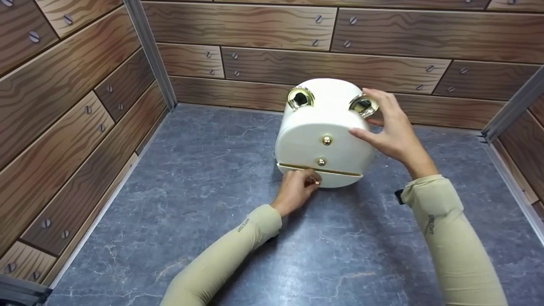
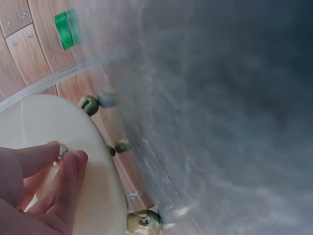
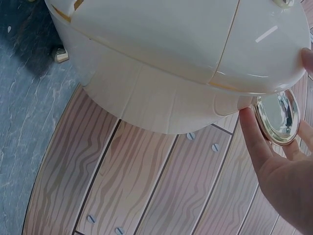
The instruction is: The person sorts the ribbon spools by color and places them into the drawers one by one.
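Observation:
A white rounded jewelry box (image 1: 297, 144) with gold knobs and two gold ring-shaped ears stands on the grey floor. A gold line crosses its front above the bottom drawer (image 1: 340, 180). My left hand (image 1: 294, 190) pinches the lowest gold knob (image 1: 317, 182) between thumb and fingers. At the upper right, my right hand (image 1: 393, 129) holds the box by its edge, thumb on the front and fingers around the right gold ear (image 1: 364, 105). In the right wrist view that ear (image 3: 279, 117) lies among the fingers, with one fingertip against the box's side.
Wood-patterned panels (image 1: 272, 27) wall in the marbled grey floor (image 1: 204, 170) at the back and both sides, with metal posts (image 1: 153, 55) at the corners. Small gold ball feet (image 2: 144, 223) show under the box. A green object (image 2: 67, 29) appears in the left wrist view.

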`<state>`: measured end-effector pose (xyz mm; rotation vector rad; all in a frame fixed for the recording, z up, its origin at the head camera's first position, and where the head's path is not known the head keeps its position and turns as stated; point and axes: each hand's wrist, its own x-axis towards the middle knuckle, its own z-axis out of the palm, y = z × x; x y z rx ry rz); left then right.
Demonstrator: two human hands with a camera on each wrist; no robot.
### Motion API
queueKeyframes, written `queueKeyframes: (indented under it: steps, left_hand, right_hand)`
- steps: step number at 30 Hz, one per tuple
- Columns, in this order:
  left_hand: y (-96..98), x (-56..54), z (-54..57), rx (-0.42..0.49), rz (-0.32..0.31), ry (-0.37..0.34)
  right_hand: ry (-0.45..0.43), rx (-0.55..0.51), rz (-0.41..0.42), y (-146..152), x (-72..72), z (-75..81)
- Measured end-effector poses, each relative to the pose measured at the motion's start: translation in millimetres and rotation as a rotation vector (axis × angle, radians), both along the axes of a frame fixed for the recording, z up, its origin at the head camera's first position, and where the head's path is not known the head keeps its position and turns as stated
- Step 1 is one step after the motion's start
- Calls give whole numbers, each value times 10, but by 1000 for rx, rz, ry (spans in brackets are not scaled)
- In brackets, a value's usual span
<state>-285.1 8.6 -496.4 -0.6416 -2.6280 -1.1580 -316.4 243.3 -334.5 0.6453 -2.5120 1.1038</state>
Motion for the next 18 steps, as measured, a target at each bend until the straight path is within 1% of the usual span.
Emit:
queueKeyframes:
  steps: [4,11,18]
  left_hand:
    - [-23,74,1,8,-12,-19]
    - [-62,169,-8,15,-32,-17]
    - [-86,274,-13,33,-33,-36]
  right_hand:
    - [-6,7,-12,2,-3,-5]
    - [6,6,-3,2,-2,-3]
    - [5,5,-1,2,-6,-14]
